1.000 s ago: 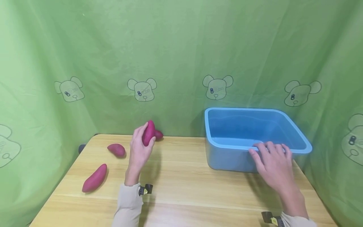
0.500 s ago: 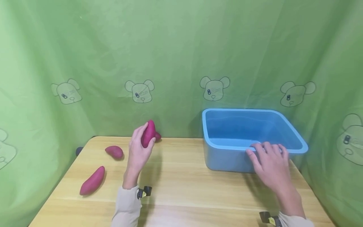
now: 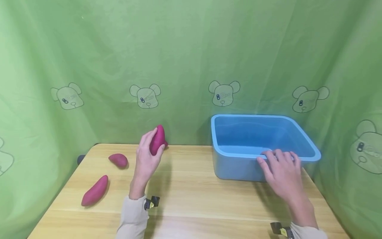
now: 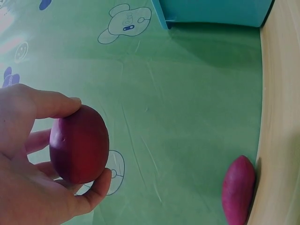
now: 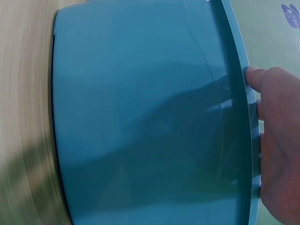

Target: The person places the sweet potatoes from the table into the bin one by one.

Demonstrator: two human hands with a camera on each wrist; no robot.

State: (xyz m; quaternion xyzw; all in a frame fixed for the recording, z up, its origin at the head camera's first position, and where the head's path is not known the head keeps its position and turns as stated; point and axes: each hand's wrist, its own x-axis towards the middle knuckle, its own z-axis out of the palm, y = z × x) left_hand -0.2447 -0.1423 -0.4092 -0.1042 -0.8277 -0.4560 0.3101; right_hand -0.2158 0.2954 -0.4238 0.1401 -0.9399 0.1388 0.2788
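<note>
My left hand (image 3: 146,161) holds a purple-red sweet potato (image 3: 158,141) up above the table's back part, thumb on one side and fingers on the other. In the left wrist view its rounded end (image 4: 79,145) faces the camera. Behind it, a second sweet potato (image 4: 238,190) lies by the table's back edge, mostly hidden in the head view. At the right, my right hand (image 3: 283,176) grips the near rim of a blue plastic bin (image 3: 235,169). Its fingers hook over the rim; the thumb (image 5: 255,77) touches the rim's edge.
Two more sweet potatoes lie at the table's left: a short one (image 3: 118,160) and, closer, a longer one (image 3: 95,192). The wooden table (image 3: 191,202) backs onto a green curtain (image 3: 185,49) printed with bear heads, which also hangs at both sides.
The head view has shifted slightly, so the scene sits further left. My left hand has raised the sweet potato a little, covering more of the one behind. My right hand stays on the bin's rim.
</note>
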